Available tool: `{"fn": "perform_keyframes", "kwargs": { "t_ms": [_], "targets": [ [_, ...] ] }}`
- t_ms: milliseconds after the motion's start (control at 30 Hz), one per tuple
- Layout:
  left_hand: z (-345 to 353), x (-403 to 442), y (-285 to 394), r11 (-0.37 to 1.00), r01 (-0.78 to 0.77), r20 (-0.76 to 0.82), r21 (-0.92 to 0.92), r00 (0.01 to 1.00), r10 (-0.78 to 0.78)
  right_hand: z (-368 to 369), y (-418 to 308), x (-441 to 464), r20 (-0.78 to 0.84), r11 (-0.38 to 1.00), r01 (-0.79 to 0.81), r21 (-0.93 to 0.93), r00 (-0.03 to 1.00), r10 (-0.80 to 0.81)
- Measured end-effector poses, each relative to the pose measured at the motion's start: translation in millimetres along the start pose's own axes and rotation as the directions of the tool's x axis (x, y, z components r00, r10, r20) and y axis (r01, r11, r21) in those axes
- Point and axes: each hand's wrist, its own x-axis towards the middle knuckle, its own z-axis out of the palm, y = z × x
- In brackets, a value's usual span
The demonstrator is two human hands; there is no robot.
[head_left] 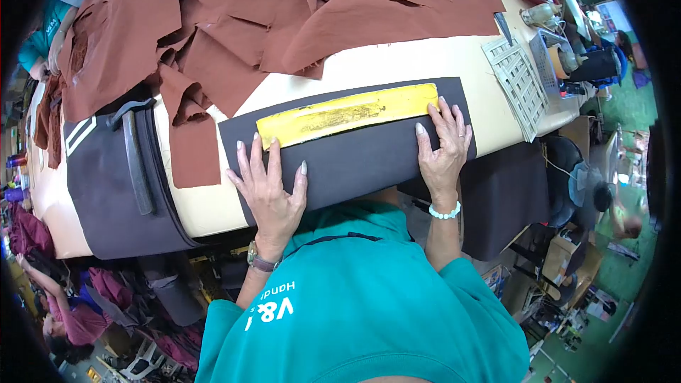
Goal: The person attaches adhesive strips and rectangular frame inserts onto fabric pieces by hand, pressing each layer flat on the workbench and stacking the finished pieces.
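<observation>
A long yellow strip point(347, 114), worn and smudged dark along its middle, lies on a dark grey piece of material point(355, 163) at the table's near edge. My left hand point(273, 188) is spread over the left part of the dark material, fingertips by the strip's lower left corner. Flat at the other end, my right hand point(445, 142) has its fingers apart, some fingertips touching the strip's right end and the thumb on the dark material. Neither hand is wrapped around anything.
Rumpled brown cloth point(234, 21) covers the table's point(397, 57) far side. At left, a dark hammer-like tool point(135, 159) rests on more dark material point(99, 191). A pale lattice panel point(518, 81) and a grey basket point(550, 57) stand at right. Other people are at left.
</observation>
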Motion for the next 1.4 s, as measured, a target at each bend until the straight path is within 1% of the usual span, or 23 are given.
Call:
{"fn": "perform_keyframes", "kwargs": {
  "t_ms": [33,133,500,667,933,1200,1333,1400],
  "targets": [
    [0.4,0.9,-0.6,0.999,-0.010,0.031,0.046,0.999,0.009,0.3,-0.4,0.1,0.003,1.000,0.003,-0.010,1.000,-0.003],
    [1.1,2.5,2.5,0.998,-0.008,0.032,0.064,0.999,0.006,1.2,-1.0,-0.1,0.010,0.999,0.011,-0.042,1.000,-0.011],
    [1.2,1.1,2.0,0.999,-0.009,0.027,0.049,1.000,0.008,4.1,1.3,-0.5,0.008,0.996,0.019,-0.082,1.000,-0.019],
    [0.8,2.1,2.9,0.999,-0.009,0.024,0.039,1.000,0.008,4.9,0.8,-0.3,0.021,0.991,0.028,-0.134,0.999,-0.025],
    [5.4,3.2,1.9,0.997,-0.014,0.077,0.077,0.997,0.008,6.7,4.0,-1.2,0.032,0.991,0.043,-0.130,0.999,-0.039],
    [3.7,2.0,3.2,0.998,0.006,0.055,0.068,0.998,-0.010,5.8,3.0,-0.5,0.017,0.993,0.045,-0.107,0.999,-0.043],
    [0.5,3.5,4.6,0.997,0.008,0.059,0.074,0.998,-0.013,4.9,-0.2,-0.3,-0.019,0.996,0.027,-0.087,0.999,-0.029],
    [1.7,2.7,3.7,0.996,0.002,0.048,0.090,0.999,-0.007,3.7,0.8,-0.3,0.001,0.996,0.029,-0.087,1.000,-0.029]
  ]
}}
